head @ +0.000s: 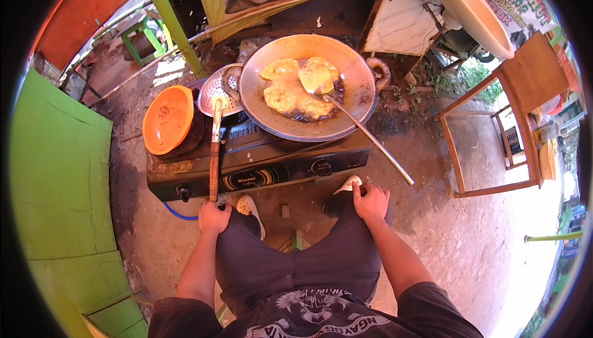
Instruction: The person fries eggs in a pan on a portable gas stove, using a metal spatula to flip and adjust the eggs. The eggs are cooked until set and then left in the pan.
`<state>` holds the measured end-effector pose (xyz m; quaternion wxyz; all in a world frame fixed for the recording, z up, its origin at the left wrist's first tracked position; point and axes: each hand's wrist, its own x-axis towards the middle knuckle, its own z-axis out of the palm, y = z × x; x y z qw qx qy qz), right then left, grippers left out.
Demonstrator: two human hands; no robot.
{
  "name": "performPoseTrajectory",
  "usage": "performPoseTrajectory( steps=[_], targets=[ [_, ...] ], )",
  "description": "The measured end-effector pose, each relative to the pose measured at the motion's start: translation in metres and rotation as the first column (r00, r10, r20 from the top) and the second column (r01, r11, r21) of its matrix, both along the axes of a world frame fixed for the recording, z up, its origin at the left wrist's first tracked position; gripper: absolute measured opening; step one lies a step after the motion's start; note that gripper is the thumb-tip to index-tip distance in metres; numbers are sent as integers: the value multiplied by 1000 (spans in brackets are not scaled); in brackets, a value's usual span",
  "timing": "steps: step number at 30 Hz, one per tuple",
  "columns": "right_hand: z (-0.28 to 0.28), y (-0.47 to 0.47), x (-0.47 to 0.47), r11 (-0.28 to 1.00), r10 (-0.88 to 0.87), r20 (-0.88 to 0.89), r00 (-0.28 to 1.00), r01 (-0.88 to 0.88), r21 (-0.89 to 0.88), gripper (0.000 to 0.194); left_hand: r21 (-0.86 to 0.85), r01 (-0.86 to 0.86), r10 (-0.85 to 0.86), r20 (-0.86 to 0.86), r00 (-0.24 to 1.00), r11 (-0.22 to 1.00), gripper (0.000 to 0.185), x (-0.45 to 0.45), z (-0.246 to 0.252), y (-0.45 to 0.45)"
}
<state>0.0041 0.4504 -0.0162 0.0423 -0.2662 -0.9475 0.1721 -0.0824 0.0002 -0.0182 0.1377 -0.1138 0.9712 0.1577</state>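
My left hand (pixel 214 217) rests on my left knee, its fingers curled over the far side. Just beyond it ends the wooden handle of a perforated skimmer (pixel 220 90); whether they touch I cannot tell. On my right knee lies my right hand (pixel 372 203), holding nothing. A large two-handled metal wok (pixel 356 102) sits on the right side of a black Rinnai gas stove (pixel 278 166). Yellow battered pieces (pixel 296 104) fry in bubbling oil inside it. A long-handled metal ladle (pixel 370 132) leans in the wok, its bowl among the pieces and its handle sticking out toward me.
An orange plastic bowl (pixel 167 120) with some residue stands at the stove's left, beside the skimmer. Green panels (pixel 65 166) rise at far left. A wooden chair (pixel 533 78) and a washbasin (pixel 482 18) stand to the right. A blue hose (pixel 178 213) runs under the stove.
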Motion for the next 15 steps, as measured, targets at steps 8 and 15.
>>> performPoseTrajectory(
  steps=[8,15],
  targets=[
    [8,-2,0,1000,2,35,999,-2,-17,54,22,-16,16,0,1000,1000,53,-1,-6,-2],
    [7,-1,0,1000,8,30,1000,-8,-1,53,29,-17,17,6,1000,999,53,-1,-12,-7]
  ],
)
